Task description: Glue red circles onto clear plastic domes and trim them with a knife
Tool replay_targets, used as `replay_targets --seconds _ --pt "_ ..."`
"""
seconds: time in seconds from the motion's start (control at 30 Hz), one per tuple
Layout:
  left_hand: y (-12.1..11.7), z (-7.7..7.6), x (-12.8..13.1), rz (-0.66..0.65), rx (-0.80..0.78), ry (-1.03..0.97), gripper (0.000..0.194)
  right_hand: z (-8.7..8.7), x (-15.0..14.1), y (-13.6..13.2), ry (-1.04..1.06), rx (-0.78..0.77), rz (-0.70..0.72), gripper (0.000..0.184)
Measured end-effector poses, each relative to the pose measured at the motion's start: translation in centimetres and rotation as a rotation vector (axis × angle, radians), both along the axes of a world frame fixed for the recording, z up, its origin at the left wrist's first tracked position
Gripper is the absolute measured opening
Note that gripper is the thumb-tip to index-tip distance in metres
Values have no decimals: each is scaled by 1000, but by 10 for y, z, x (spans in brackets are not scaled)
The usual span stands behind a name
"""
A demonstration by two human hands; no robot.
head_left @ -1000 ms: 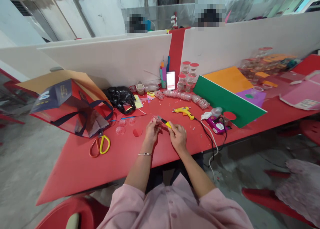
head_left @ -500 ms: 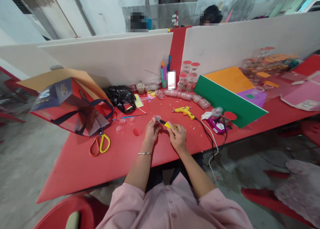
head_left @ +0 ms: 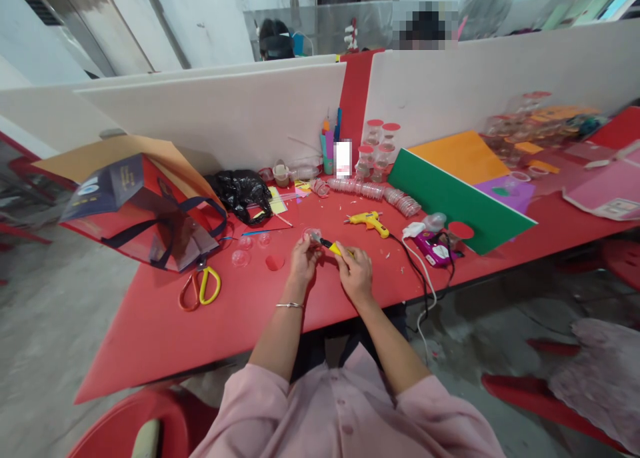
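My left hand [head_left: 302, 261] is closed around a small clear plastic cup [head_left: 312, 235], held just above the red table [head_left: 240, 318]. My right hand [head_left: 355, 271] grips a yellow-and-black utility knife [head_left: 331, 247] whose tip points at the cup. Both hands meet near the middle of the table's front half. To the left of my left hand lie a red round lid [head_left: 275, 263] and two clear cups [head_left: 241, 258].
Scissors [head_left: 201, 290] with orange and yellow handles lie at front left beside a red-and-blue bag [head_left: 140, 211]. A yellow glue gun [head_left: 367, 222], its cord [head_left: 423, 281], a pink device [head_left: 434, 248], green and orange boards [head_left: 457, 195], jars [head_left: 377, 148] and a black bag [head_left: 243, 195] sit behind.
Both hands stay together on the cup and knife; they have shifted only slightly, and the camera view tilted a little.
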State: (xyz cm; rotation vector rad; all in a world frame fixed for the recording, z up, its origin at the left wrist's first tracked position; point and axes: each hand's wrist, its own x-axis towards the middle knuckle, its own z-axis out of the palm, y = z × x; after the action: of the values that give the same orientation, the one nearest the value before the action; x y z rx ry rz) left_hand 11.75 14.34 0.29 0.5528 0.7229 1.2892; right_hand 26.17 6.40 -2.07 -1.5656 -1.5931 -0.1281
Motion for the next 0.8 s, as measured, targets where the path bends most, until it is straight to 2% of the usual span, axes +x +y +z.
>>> replay_targets --seconds 0.2,0.4,0.8 --pt "1 3 -3 24 26 -3 34 -2 7 4 72 31 -137 38" --pt "1 3 0 -4 42 3 35 3 2 -2 -31 58 19 39" --pt "-1 3 -3 -32 38 -32 33 0 3 0 -5 39 -22 40"
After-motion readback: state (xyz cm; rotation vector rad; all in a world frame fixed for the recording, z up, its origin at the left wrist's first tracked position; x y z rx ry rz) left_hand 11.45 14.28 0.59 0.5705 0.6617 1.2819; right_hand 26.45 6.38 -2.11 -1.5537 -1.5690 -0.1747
